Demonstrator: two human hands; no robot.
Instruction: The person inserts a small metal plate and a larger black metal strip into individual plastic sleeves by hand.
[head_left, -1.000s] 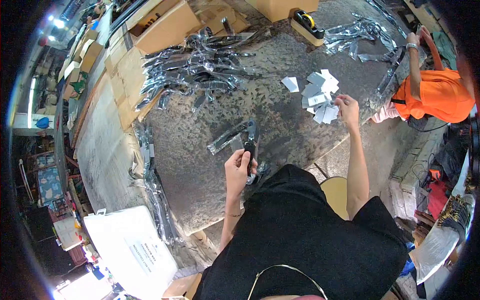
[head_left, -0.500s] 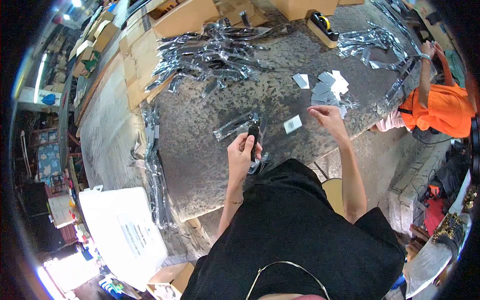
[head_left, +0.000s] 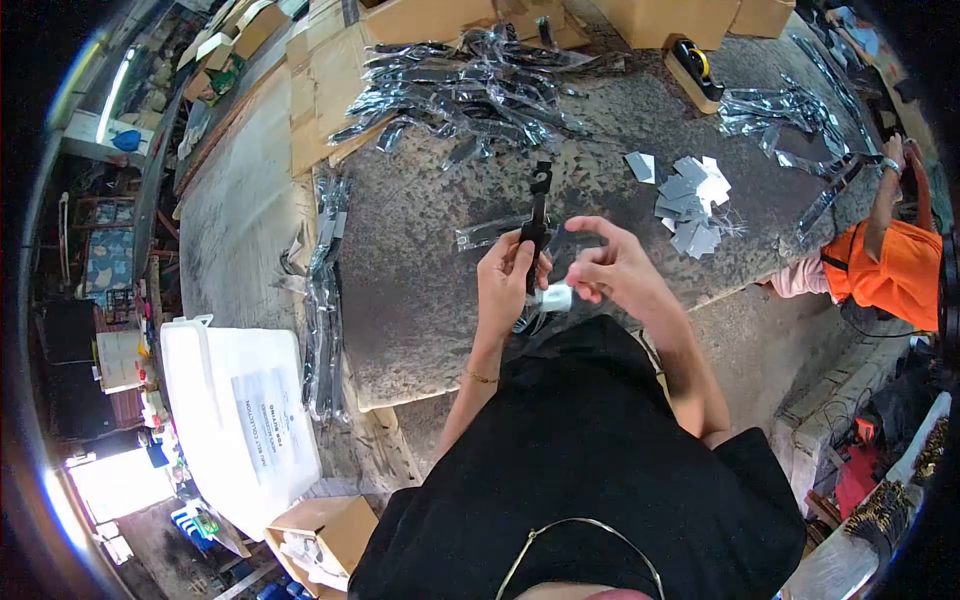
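My left hand [head_left: 507,278] is closed around a folded black belt [head_left: 538,215], held upright over the table with a small black hook at its upper end. Clear plastic wrapping [head_left: 480,236] lies just behind that hand. To the right of the belt, my right hand [head_left: 620,268] has its thumb and forefinger spread, with nothing showing between them. A white tag [head_left: 556,297] appears below the belt, close under the right hand's fingers. Loose grey and white tags [head_left: 690,195] lie in a pile farther right, with thin clear strings beside them.
Plastic-wrapped belts [head_left: 470,95] are heaped at the back, and more [head_left: 322,300] lie along the left edge. A tape dispenser [head_left: 694,75] stands by cardboard boxes [head_left: 670,22]. A person in orange [head_left: 890,265] works at the right. A white bin [head_left: 240,400] stands left.
My right hand has moved from beside the tag pile toward the belt, its fingers spreading. The single tag has left its spot on the table; a white tag now shows by the belt. The view has shifted.
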